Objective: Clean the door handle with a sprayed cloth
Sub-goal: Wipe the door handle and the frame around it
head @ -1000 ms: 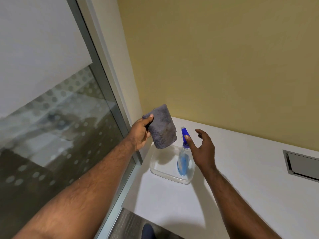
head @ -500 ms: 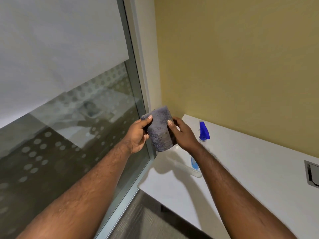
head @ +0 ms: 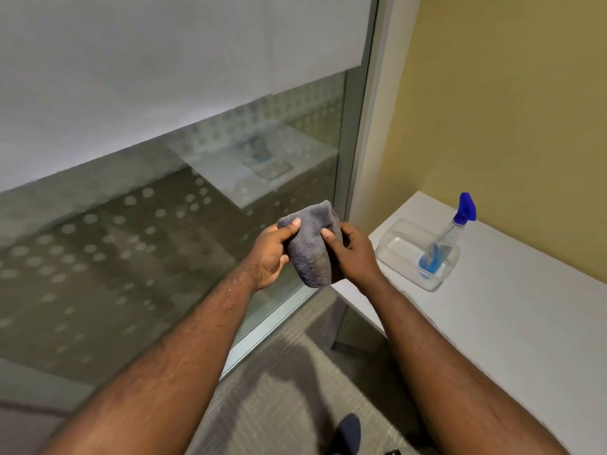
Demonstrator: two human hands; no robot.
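A folded grey cloth (head: 312, 247) hangs between both hands in front of the glass partition. My left hand (head: 271, 254) pinches its left edge with thumb on top. My right hand (head: 353, 254) grips its right edge. A clear spray bottle with a blue nozzle (head: 450, 234) and blue liquid stands in a clear plastic tray (head: 399, 239) on the white counter, to the right of my hands. No door handle is in view.
A glass partition (head: 164, 241) with frosted band and dot pattern fills the left. Its metal frame (head: 358, 152) meets a yellow wall (head: 509, 110). The white counter (head: 509, 323) runs along the right. Grey carpet (head: 295, 389) and a dark shoe (head: 348, 431) lie below.
My right hand left the spray bottle and took hold of the cloth's right edge. The view swung left, so the bottle and tray now sit farther right.
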